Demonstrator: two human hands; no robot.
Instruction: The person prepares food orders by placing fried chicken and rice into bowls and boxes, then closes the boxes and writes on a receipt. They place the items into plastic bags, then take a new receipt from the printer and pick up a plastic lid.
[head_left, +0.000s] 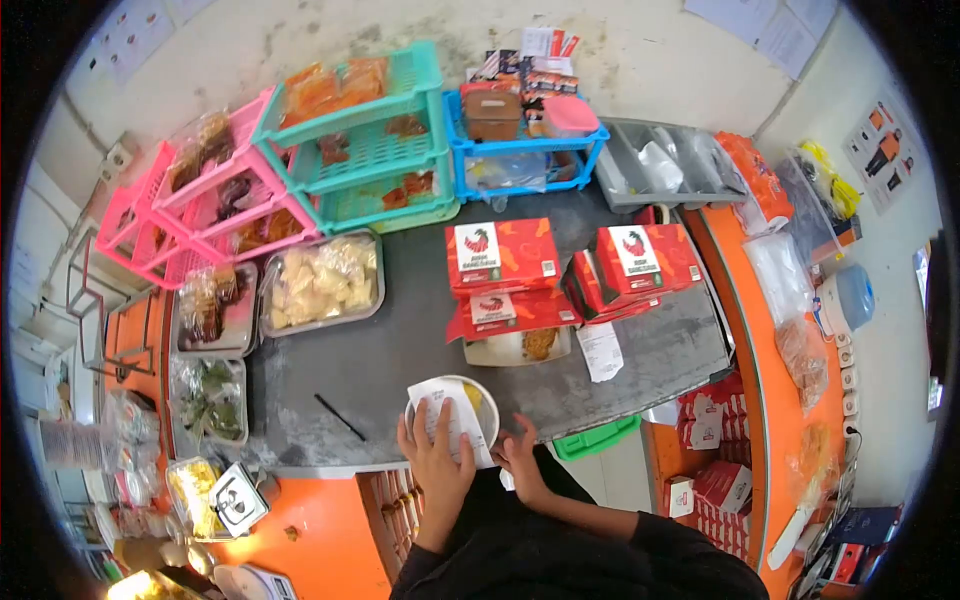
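Note:
A round white bowl (484, 402) with something yellow inside sits near the front edge of the dark counter. Over its left part lies a white paper slip (463, 413). My left hand (437, 450) rests on the slip with its fingers spread. Just right of the bowl is my right hand (522, 462), its fingers bent close together near the rim; what they hold, if anything, is too small to make out. Behind the bowl, an open red box (510, 312) shows brown food in its white tray. Another printed slip (600, 351) lies to the right.
Closed red boxes (640, 262) stand at the back right. Trays of packed food (322, 283) line the left side, below pink and teal racks (350, 165). A blue rack (525, 148) is against the wall. A black pen (340, 417) lies left of the bowl.

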